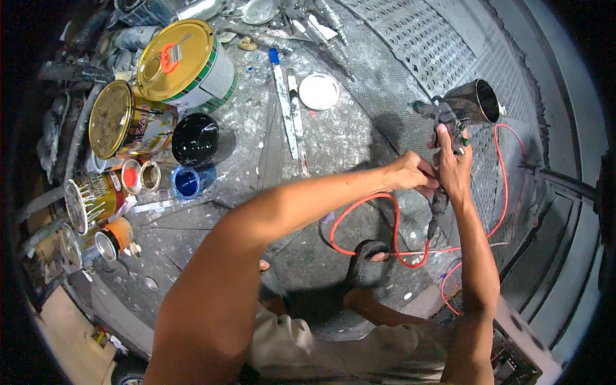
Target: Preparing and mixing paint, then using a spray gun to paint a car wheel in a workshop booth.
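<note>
My right hand [454, 162] is wrapped round the handle of a dark spray gun [447, 114] at the right. A metal cup [471, 101] sits at the gun's far end, tipped on its side with its dark mouth toward the right; whether it is joined to the gun I cannot tell. My left hand [412, 172] reaches across and has its fingers closed at the lower part of the gun's handle, beside my right hand. Below both hands, a red hose [396, 224] meets a dark connector [437, 212] and loops over the floor.
Paint cans crowd the left: a large gold-lidded can [186, 61], an open black pot [196, 140] and a blue pot [186, 183]. Two paint-stained sticks [282, 102] and a white lid [319, 92] lie mid-floor. Perforated metal panels [417, 42] stretch along the far right.
</note>
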`<state>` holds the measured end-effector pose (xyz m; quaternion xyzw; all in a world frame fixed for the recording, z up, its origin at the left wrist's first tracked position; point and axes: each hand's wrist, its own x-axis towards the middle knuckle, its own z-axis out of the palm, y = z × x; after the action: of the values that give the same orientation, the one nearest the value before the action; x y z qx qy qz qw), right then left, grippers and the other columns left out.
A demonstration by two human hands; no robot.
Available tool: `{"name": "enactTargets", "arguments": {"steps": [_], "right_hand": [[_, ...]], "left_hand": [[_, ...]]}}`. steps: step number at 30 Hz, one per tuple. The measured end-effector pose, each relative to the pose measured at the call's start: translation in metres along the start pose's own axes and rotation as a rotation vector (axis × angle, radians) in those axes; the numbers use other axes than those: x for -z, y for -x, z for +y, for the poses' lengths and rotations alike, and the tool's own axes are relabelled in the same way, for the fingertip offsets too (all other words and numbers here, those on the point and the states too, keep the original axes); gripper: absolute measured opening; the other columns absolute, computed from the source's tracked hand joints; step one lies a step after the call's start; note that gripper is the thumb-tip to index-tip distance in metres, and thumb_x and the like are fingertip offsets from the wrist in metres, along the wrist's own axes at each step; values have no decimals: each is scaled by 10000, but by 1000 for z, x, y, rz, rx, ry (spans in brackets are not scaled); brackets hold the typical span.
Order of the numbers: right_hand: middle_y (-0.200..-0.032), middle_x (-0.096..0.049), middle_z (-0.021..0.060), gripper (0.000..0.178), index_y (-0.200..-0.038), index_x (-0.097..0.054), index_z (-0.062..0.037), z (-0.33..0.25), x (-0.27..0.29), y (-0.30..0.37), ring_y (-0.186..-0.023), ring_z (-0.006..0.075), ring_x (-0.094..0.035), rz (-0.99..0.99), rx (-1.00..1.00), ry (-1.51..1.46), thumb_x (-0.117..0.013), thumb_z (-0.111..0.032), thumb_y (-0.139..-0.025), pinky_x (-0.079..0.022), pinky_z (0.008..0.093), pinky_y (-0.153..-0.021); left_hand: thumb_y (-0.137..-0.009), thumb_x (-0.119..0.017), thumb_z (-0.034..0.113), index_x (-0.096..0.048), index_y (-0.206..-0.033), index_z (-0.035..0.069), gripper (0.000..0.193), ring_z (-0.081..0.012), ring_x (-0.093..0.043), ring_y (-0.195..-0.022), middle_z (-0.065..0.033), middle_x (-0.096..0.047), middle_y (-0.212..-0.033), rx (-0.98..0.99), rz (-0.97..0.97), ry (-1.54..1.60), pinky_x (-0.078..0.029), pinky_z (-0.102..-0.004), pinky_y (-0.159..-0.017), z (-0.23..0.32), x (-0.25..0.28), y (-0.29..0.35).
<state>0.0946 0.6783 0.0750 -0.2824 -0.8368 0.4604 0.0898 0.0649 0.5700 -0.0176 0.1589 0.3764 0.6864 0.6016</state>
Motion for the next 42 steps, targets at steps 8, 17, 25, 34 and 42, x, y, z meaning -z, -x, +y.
{"name": "enactTargets", "arguments": {"steps": [8,17,25,34,42], "right_hand": [[-839,-644,44,237,-1109,-583,-43,-62,51,20,-663,86,-536,-24,-54,4,-626,-252,-1005,-451,260,-596],[-1035,-669,200,386,-1179,-643,-14,-188,198,110,-959,380,-648,-52,225,220,-782,-142,-842,-504,434,-826],[-1125,-680,167,396,-1133,-690,-80,-327,363,189,-1008,380,-643,-45,213,90,-805,-113,-756,-508,449,-897],[-1164,-636,234,453,-1281,-569,-45,-436,503,239,-1049,418,-620,123,-13,-245,-710,-292,-929,-499,468,-904],[-1111,-669,210,410,-1251,-583,-17,-466,558,229,-1023,391,-644,233,137,-281,-699,-259,-941,-507,446,-877]], "left_hand": [[-842,-707,18,-714,-978,-72,163,-186,-723,-774,-140,-741,-882,-78,37,-141,-588,-308,-720,48,-61,17],[-819,-655,-37,-690,-1068,-22,251,-197,-691,-934,-156,-747,-1007,-201,97,-328,-544,-364,-829,136,-238,90],[-843,-622,51,-634,-980,3,146,-335,-674,-884,-185,-688,-927,3,128,-684,-508,-432,-765,227,-421,154],[-820,-700,3,-706,-1014,5,194,-272,-678,-902,-146,-691,-952,-350,265,-1026,-535,-354,-825,469,-599,171],[-990,-594,157,-675,-973,-27,202,-190,-673,-870,-110,-686,-931,-394,327,-772,-547,-330,-800,521,-606,60]]}}
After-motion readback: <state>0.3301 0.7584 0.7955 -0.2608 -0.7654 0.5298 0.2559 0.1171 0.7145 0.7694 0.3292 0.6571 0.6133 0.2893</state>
